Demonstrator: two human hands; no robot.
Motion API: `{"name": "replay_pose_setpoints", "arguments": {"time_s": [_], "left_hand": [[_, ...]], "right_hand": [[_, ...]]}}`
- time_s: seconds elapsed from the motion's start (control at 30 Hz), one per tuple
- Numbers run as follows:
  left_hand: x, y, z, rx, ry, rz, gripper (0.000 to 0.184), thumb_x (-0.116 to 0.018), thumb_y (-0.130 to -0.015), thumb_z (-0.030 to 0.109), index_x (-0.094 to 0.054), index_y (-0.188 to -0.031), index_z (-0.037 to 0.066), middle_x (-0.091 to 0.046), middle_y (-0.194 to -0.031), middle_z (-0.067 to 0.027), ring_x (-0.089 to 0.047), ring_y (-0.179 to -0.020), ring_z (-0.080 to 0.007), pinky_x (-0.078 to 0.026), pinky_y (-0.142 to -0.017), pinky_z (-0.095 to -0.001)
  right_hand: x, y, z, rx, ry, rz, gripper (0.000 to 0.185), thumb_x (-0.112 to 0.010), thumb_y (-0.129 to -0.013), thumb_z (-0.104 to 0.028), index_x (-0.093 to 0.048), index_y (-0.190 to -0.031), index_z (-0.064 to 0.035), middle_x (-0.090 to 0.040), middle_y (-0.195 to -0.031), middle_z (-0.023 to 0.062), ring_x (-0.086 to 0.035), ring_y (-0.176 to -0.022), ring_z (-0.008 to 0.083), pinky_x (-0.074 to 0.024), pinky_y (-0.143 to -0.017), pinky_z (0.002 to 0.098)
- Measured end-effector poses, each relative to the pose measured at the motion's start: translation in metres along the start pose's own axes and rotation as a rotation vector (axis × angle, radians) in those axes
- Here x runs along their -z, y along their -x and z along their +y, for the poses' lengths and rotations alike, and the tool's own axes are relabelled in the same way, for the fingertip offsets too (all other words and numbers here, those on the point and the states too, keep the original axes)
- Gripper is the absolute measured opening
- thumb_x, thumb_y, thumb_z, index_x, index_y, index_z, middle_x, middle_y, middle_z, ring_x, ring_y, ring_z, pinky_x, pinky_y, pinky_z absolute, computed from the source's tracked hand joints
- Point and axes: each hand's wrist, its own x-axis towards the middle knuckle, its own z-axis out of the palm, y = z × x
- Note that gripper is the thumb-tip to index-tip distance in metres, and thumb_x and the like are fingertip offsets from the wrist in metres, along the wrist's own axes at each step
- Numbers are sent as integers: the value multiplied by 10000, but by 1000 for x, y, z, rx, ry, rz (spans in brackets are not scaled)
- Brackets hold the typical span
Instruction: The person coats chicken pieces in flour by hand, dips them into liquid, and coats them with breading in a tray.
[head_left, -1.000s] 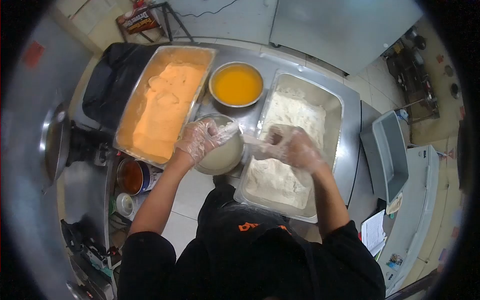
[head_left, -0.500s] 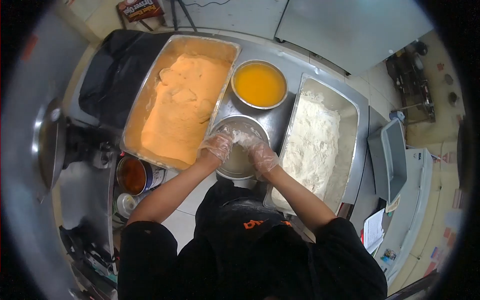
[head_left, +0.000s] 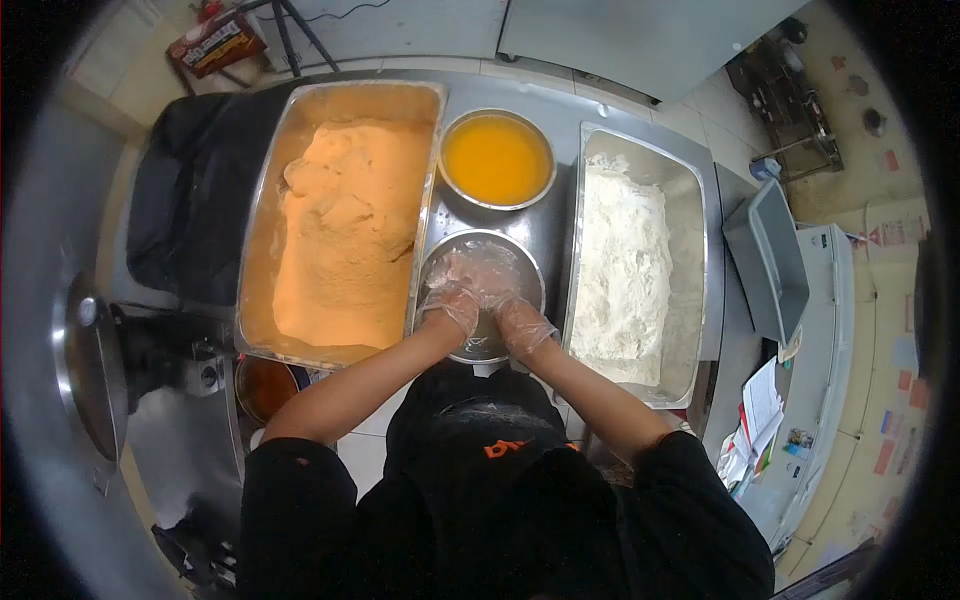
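Both my hands wear clear plastic gloves and reach into a round metal bowl (head_left: 541,290) holding cloudy liquid. Pale pinkish raw meat (head_left: 480,270) lies in the bowl, at the far side of my fingers. My left hand (head_left: 452,305) is curled at the meat's left part, and my right hand (head_left: 518,322) grips at its right part. Most fingertips are hidden by the meat and the liquid. Beyond this bowl stands a second metal bowl of yellow-orange liquid (head_left: 497,158).
On the left is a deep metal tray of orange powder (head_left: 340,250); on the right, a tray of white flour (head_left: 622,270). A grey plastic bin (head_left: 768,265) and papers (head_left: 760,405) are farther right. A black cover (head_left: 200,195) lies at the left.
My hands have sunk deeper into the bowl, and the whitish coated mass between them now looks pinker and wetter. The camera view has shifted, with the trays appearing farther left.
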Motion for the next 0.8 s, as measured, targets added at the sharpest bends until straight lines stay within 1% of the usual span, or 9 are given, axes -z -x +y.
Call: {"name": "replay_pose_setpoints", "arguments": {"time_s": [0.17, 0.27, 0.47, 0.6, 0.63, 0.7, 0.73, 0.77, 0.8], "left_hand": [[6, -4, -4, -36, 33, -29, 208, -470, -813, 97, -640, -897, 11, -632, -962, -200, -634, -869, -325, -503, -763, -403], [1, -10, -21, -75, 74, -6, 224, -474, -827, 131, -651, -899, 13, -632, -967, -201, -631, -882, -325, -497, -781, -404], [57, -5, -21, 2, 206, 14, 239, -513, -827, 216, -651, -868, 25, -636, -923, -193, -615, -905, -333, -488, -810, -405], [95, 14, -6, 52, 230, -41, 287, -538, -829, 272, -644, -914, 20, -635, -925, -188, -615, -902, -321, -483, -820, -405], [87, 19, -8, 51, 227, -39, 287, -538, -829, 272, -644, -914, 20, -635, -925, -188, -615, -902, -321, -483, -820, -405], [66, 28, -18, -226, 255, 456, 303, -601, -799, 300, -660, -842, 5, -628, -896, -219, -617, -869, -342, -489, -769, -417], [75, 21, -16, -233, 251, 458, 303, -601, -799, 300, -660, -842, 5, -628, -896, -219, -617, -869, -342, -489, -769, -417], [83, 11, -13, -101, 171, 244, 277, -593, -797, 271, -656, -866, 10, -634, -908, -201, -618, -882, -328, -489, -789, -407], [86, 10, -8, -45, 132, 136, 265, -589, -796, 257, -655, -877, 13, -638, -915, -193, -618, -888, -320, -489, -799, -402]], "right_hand": [[4, 1, 3, 9, 9, 42, 180, -499, -759, -16, -601, -901, 29, -610, -831, 231, -620, -791, 367, -507, -725, 424], [34, -12, 1, -210, -152, -120, 141, -553, -770, -68, -622, -870, 3, -624, -851, 228, -621, -808, 364, -502, -722, 414], [115, -32, -21, -547, -212, -196, 485, -700, -672, -509, -643, -773, -38, -638, -726, 167, -631, -690, 299, -499, -670, 369], [159, -27, -34, -525, -214, -230, 450, -644, -735, -473, -641, -804, -29, -641, -796, 209, -630, -775, 352, -499, -712, 395], [164, -23, -34, -520, -291, -181, 458, -666, -730, -485, -638, -773, -30, -628, -725, 177, -599, -682, 306, -484, -658, 369], [163, -18, -34, -512, -367, -126, 470, -687, -726, -497, -635, -743, -31, -615, -654, 145, -569, -589, 259, -470, -604, 343], [155, -19, -36, -529, -371, -56, 454, -688, -734, -477, -619, -720, -29, -603, -638, 141, -547, -575, 238, -464, -588, 331], [147, -19, -35, -551, -374, 15, 441, -689, -742, -457, -603, -697, -26, -590, -623, 136, -526, -561, 216, -457, -572, 318], [131, -13, -24, -384, -302, -37, 441, -660, -765, -447, -590, -708, -16, -552, -588, 122, -493, -551, 193, -441, -553, 318]]}}
